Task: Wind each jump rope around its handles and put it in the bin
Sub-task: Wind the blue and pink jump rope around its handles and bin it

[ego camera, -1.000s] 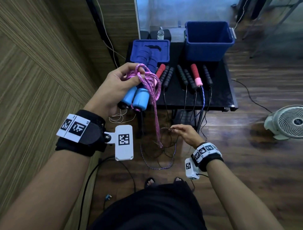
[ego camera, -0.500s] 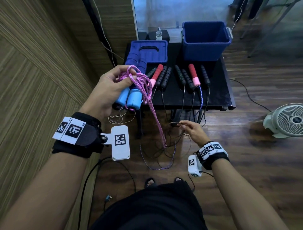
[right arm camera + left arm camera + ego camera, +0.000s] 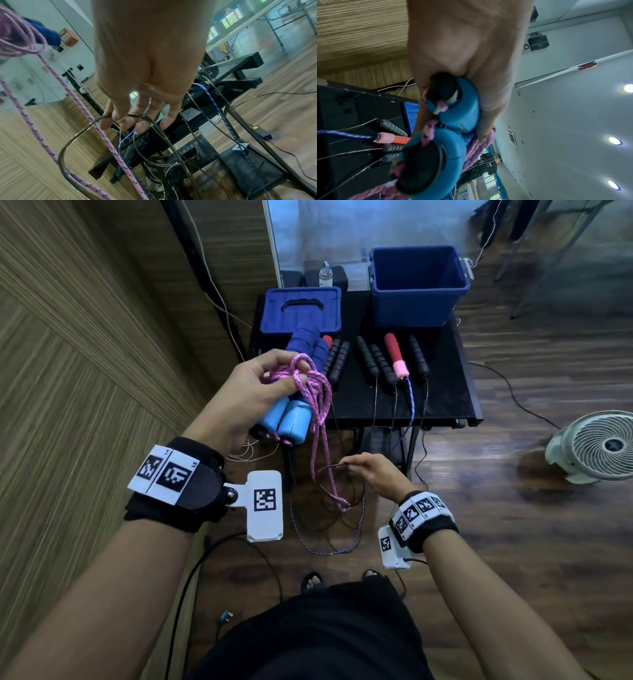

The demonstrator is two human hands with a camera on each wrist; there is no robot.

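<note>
My left hand (image 3: 250, 395) grips the two blue handles (image 3: 286, 421) (image 3: 458, 119) of a jump rope side by side, with pink rope (image 3: 313, 392) wound in loose loops over them and a long pink loop (image 3: 82, 108) hanging down. My right hand (image 3: 371, 472) (image 3: 137, 121) is lower, below the table's front edge, and pinches a thin black rope (image 3: 329, 469) (image 3: 96, 121) that hangs from the table. The open blue bin (image 3: 416, 285) stands at the table's back right.
On the black table (image 3: 445, 402) lie several black-handled ropes (image 3: 366, 359) and a red and pink handle (image 3: 395, 354) with a blue cord; their ropes dangle to the wooden floor. A blue lid (image 3: 301, 308) lies at back left. A white fan (image 3: 596, 446) stands on the floor right.
My left hand with the handles and wound pink rope has shifted a little left and lower. My right hand has risen slightly, still pinching the black rope.
</note>
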